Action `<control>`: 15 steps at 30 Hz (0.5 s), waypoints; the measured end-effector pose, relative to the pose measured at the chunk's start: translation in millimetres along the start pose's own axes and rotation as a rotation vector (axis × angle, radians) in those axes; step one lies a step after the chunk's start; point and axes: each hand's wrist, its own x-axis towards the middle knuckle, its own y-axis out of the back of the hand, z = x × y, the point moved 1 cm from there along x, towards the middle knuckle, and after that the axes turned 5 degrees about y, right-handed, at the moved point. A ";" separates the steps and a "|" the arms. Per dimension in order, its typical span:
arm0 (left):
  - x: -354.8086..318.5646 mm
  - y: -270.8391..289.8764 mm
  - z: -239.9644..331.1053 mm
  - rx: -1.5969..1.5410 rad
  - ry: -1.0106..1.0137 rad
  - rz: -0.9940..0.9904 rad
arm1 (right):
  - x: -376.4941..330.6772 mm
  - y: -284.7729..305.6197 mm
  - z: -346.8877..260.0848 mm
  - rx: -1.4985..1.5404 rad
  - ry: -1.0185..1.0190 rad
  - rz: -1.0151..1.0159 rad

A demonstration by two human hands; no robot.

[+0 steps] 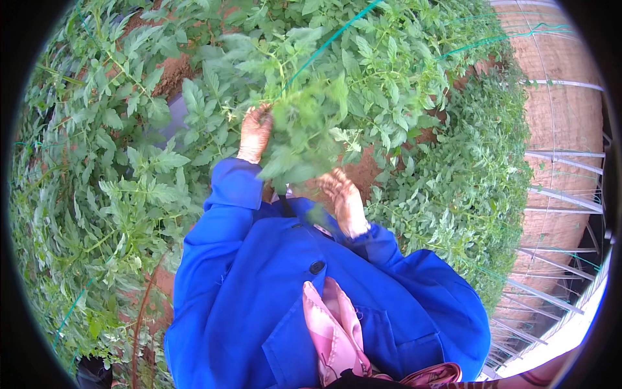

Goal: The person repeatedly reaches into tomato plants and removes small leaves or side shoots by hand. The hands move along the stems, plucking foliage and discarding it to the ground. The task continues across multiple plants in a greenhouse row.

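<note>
plant mass: leafy green plants point(110, 188), too many and overlapping to count; ahead of the jacket and along both its sides
jacket: 1, blue point(253, 285), worn by the person; two sleeves in view, both bent inward
wall: 1, brown, rough-looking point(564, 129), well off to the right of the jacket
struts: pale bars point(564, 199), more than six, against the wall, right of the jacket
soil: reddish-brown patches point(172, 74), several, between leaves ahead of the jacket and left of it
leafy shoot: 1 main one, blurred point(301, 123), directly ahead of the jacket's front, between the hands; overlapping leaves hide its outline
scarf: 1, pink point(334, 330), two tails hanging on the jacket's chest
hands: 2, bare, both ahead of the jacket
left hand: point(256, 129) fingers curled at the shoot's left edge; cannot tell whether they pinch the stem
right hand: point(345, 198) fingers loosely spread, blurred, just below the shoot's leaves, close to the jacket's front
twine: green, at least 3 lengths; nearest one point(334, 42) slants down to the shoot, ahead of the jacket
button: 1 clear, dark point(317, 266), on the jacket's front
marking: 1 small pale patch point(322, 230) on the jacket, too small to read
</note>
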 end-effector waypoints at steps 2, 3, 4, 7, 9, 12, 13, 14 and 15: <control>9.7 7.2 -20.8 -0.238 -0.038 0.018 | 3.1 -22.1 -33.3 -0.303 0.060 -0.141; 7.8 1.1 -9.4 -0.438 0.012 0.100 | 11.4 -39.6 -59.7 -0.413 0.106 -0.158; 10.0 2.2 -2.3 -0.484 0.095 0.058 | 24.2 -54.4 -84.9 -0.526 0.154 -0.172; 19.5 7.0 19.0 -0.805 0.312 0.001 | 85.7 -98.0 -135.8 -1.042 0.723 -0.288; 26.1 12.5 22.0 -0.361 0.121 -0.126 | 122.7 -125.1 -133.2 -1.230 0.912 -0.407; 31.5 16.0 14.3 -0.582 0.416 -0.219 | 161.3 -140.5 -104.8 -1.563 0.879 -0.880; 18.5 13.6 44.3 -0.556 0.549 -0.256 | 169.5 -133.4 -94.3 -1.623 0.829 -0.866; 13.2 15.3 55.7 -0.368 0.541 -0.333 | 173.2 -126.3 -86.5 -1.686 0.777 -0.851; 7.6 17.2 66.8 -0.180 0.523 -0.409 | 171.9 -121.0 -84.6 -1.796 0.741 -0.736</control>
